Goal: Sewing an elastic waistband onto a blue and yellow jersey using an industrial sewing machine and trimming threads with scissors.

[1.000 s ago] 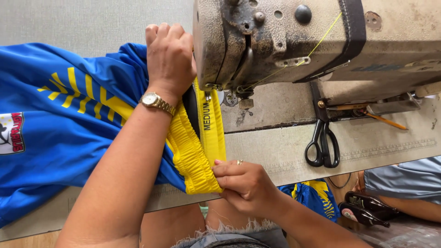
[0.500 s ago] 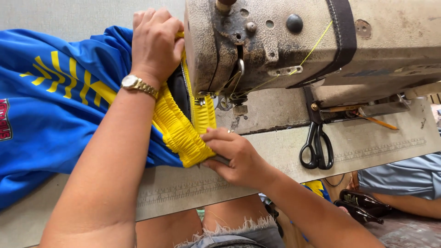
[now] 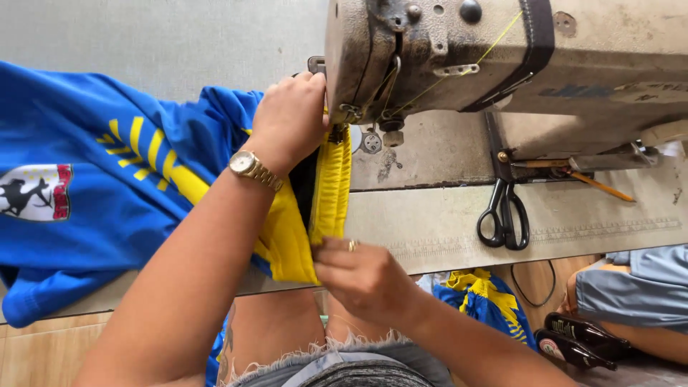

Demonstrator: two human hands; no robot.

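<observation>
My left hand [image 3: 290,118], with a gold watch on its wrist, presses the blue and yellow garment [image 3: 122,179] down just behind the needle area of the worn grey sewing machine [image 3: 502,57]. Its fingers grip the far end of the yellow elastic waistband [image 3: 331,190]. My right hand [image 3: 358,276] pinches the near end of that waistband at the table's front edge. The band runs stretched between the two hands, under the machine head. The needle itself is hidden by my left hand.
Black scissors [image 3: 504,215] lie on the machine table [image 3: 444,229] to the right, beside a pencil [image 3: 598,185]. More blue and yellow cloth [image 3: 487,301] lies below the table edge. Another person's arm in a blue sleeve [image 3: 631,294] is at lower right.
The view has swung left, so the machine sits further right in frame. Both hands stay on the waistband, which now lies straighter between them.
</observation>
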